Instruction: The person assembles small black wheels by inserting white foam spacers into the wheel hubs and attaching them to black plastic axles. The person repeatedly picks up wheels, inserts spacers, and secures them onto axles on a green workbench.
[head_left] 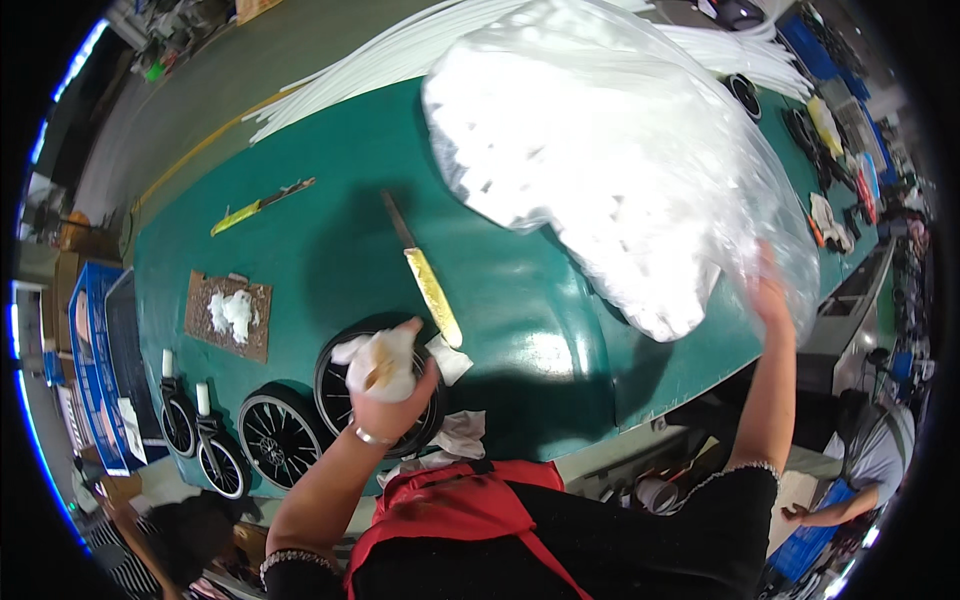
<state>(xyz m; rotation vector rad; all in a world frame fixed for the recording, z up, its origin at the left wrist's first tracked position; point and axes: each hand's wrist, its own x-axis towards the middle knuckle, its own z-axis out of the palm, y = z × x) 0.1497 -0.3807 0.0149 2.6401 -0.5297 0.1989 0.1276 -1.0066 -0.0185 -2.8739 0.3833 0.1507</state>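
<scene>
My left hand (392,400) is closed around a crumpled, stained white rag (378,362), held just above a black spoked wheel (340,385) lying at the near edge of the green table (330,180). My right hand (768,290) is raised at the right and grips a large clear plastic bag (610,150) full of white material, which hangs over the table's right half. A knife with a yellow-wrapped handle (432,285) lies on the table just beyond the rag.
Another spoked wheel (278,435) and smaller wheels (200,440) lie at the near left. A brown board with white lumps (230,315), a second knife (255,207), long white strips (380,60) at the far edge. Another person (870,470) sits at lower right.
</scene>
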